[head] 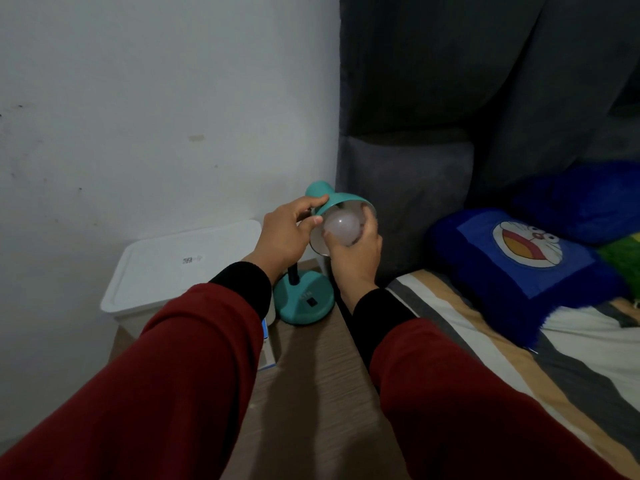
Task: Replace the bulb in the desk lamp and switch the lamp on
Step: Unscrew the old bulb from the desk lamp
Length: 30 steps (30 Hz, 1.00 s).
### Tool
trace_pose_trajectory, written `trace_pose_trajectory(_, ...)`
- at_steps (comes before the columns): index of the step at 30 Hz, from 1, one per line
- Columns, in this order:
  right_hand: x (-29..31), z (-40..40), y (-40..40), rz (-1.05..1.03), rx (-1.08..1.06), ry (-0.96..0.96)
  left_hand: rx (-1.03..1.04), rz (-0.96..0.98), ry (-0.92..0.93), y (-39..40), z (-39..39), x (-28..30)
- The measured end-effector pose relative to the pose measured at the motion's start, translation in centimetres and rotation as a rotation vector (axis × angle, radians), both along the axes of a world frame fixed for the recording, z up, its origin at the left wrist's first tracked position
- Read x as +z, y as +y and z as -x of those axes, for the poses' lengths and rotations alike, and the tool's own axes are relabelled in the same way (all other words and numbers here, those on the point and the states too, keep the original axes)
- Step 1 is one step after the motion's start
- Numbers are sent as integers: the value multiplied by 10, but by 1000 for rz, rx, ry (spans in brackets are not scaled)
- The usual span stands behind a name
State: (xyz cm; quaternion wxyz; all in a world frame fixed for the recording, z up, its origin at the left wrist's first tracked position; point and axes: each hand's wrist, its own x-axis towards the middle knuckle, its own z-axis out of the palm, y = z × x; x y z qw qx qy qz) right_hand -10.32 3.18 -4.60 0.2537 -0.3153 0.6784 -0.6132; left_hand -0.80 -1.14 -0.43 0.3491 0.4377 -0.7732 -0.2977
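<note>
My left hand (284,237) grips the green lamp shade (341,202) to keep it from moving. My right hand (353,251) is wrapped around the round white bulb (341,226), which sits in the mouth of the shade, right between my hands. I think the bulb is light, smooth and easy to break, so I should hold its fat round part softly and turn. The lamp base (306,301) stands just below my hands

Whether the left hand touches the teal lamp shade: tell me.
Touching. The head view shows the left hand fingers pressed on the teal lamp shade.
</note>
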Motion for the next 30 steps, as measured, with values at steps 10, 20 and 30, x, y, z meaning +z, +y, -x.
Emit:
trace_pose_trajectory(10, -3, 9, 2, 25, 57, -50, 11, 19, -13, 1, 1, 0)
trace_pose_trajectory(20, 9, 14, 29, -105, 113, 171, 47, 53, -143, 21, -10, 6)
trace_pose_trajectory(30, 21, 7, 77, -351, 274, 613, 133, -61, -652, 56, -71, -6)
